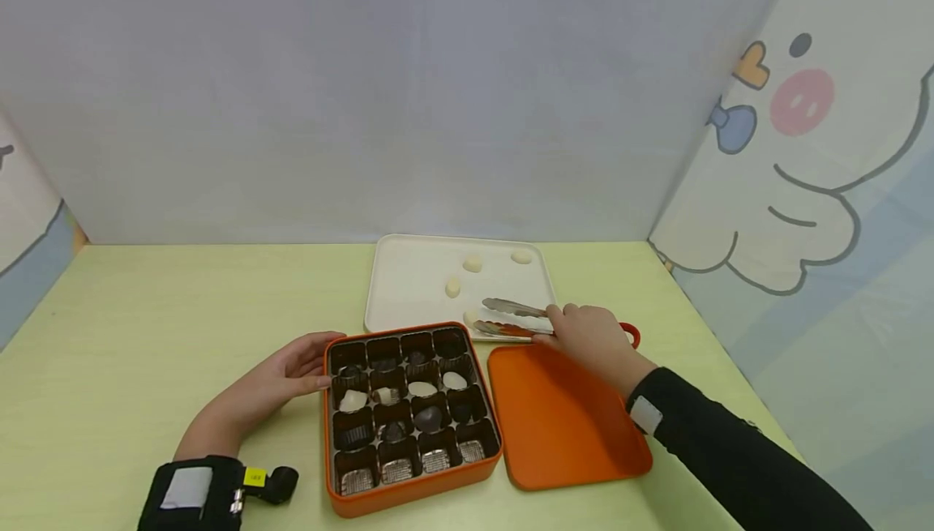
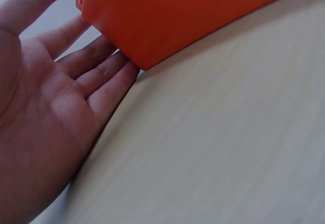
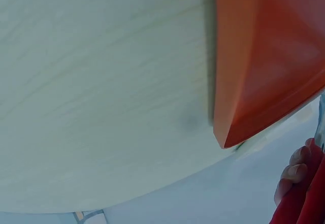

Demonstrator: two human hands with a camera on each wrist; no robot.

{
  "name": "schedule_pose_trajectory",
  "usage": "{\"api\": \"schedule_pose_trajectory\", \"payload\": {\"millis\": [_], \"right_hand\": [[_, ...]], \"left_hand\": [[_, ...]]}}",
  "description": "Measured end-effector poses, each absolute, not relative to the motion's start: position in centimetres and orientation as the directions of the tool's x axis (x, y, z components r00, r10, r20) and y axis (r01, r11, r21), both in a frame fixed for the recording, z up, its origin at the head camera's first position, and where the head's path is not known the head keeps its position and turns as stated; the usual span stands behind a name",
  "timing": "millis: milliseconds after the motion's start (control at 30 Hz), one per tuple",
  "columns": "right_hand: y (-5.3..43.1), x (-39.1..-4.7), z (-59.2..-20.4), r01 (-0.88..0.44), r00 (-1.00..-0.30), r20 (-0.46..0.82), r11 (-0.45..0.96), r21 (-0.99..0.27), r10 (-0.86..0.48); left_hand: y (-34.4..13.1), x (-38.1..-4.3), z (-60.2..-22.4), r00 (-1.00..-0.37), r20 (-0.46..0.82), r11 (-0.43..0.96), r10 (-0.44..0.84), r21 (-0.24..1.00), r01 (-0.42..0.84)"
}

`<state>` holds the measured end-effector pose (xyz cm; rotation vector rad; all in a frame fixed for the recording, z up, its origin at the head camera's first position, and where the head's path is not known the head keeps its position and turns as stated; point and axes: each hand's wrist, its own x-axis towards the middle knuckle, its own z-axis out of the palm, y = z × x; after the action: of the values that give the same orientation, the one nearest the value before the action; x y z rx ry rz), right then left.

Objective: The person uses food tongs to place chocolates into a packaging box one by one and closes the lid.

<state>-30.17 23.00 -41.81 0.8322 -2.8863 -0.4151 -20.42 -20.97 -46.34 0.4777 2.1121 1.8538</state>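
Observation:
My left hand (image 1: pixel 288 377) rests against the left side of an orange box (image 1: pixel 416 492), its fingers extended along the wall near the far left corner. Inside the box, a dark divided insert holds a row of white oval pieces (image 1: pixel 422 389) and several dark pieces (image 1: pixel 428 419). With my right hand (image 1: pixel 594 344) I grip metal tongs (image 1: pixel 515 307) with red handles (image 3: pixel 303 203). The tong arms stand apart over the near edge of a white tray (image 1: pixel 409 271), the lower tip right beside a white oval piece (image 1: pixel 470 319).
Other white oval pieces (image 1: pixel 472 263) lie scattered on the tray. An orange lid (image 1: pixel 572 442) lies flat right of the box, beneath my right forearm. A grey wall (image 1: pixel 350 109) stands behind the table (image 1: pixel 182 304), and a cartoon-printed panel (image 1: pixel 824 190) borders it on the right.

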Motion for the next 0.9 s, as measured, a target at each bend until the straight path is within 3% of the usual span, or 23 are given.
{"api": "schedule_pose_trajectory", "payload": {"millis": [367, 633, 800, 900], "right_hand": [[21.2, -31.9, -42.8, -0.554, -0.808, 0.011, 0.766, 0.327, -0.589], [20.1, -32.1, -42.9, -0.520, -0.836, 0.021, 0.805, 0.284, -0.548], [20.0, -31.6, -42.9, -0.500, -0.857, 0.024, 0.842, 0.206, -0.515], [20.4, -31.2, -42.9, -0.470, -0.880, 0.027, 0.878, 0.088, -0.474]], "left_hand": [[-21.0, -20.4, -46.5, -0.903, 0.011, 0.115, 0.429, 0.991, 0.067], [-21.0, -20.6, -46.6, -0.899, 0.025, 0.113, 0.437, 0.990, 0.082], [-20.8, -20.8, -46.7, -0.901, 0.029, 0.112, 0.433, 0.990, 0.086], [-20.7, -20.9, -46.7, -0.902, 0.023, 0.114, 0.431, 0.990, 0.080]]}}
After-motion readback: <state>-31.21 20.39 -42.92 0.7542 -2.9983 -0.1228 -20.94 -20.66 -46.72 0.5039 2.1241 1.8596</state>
